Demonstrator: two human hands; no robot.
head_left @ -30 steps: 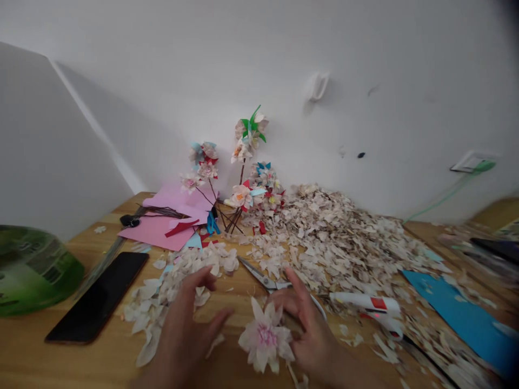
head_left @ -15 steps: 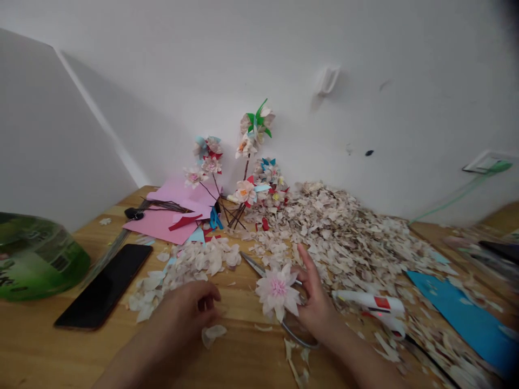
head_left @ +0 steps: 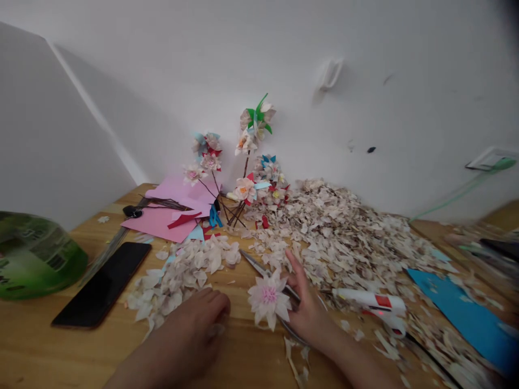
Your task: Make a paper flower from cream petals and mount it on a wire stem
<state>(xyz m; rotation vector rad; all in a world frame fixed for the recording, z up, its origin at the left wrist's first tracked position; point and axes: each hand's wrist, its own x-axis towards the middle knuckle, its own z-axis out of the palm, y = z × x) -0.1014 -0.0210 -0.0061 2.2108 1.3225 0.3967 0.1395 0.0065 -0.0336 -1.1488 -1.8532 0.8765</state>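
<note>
My right hand holds a white flower with many pointed petals and a pink centre, facing me. Its index finger sticks up while the thumb and other fingers pinch the flower from behind. Below this hand lies a pair of scissors, blades to the far left, handles partly covered. My left hand is over the table with its fingers curled down and closed. A pale loose petal shows at its fingertips, slightly blurred. Just beyond that hand is a small heap of white petals.
A white glue gun with a red light lies at right, beside blue paper. A large petal pile spreads along the wall. Finished flower stems stand at the back, near pink paper. A phone and green bottle are left.
My left hand has closed over the loose petal that lay beside it on the table. My right hand has moved slightly left with the flower.
</note>
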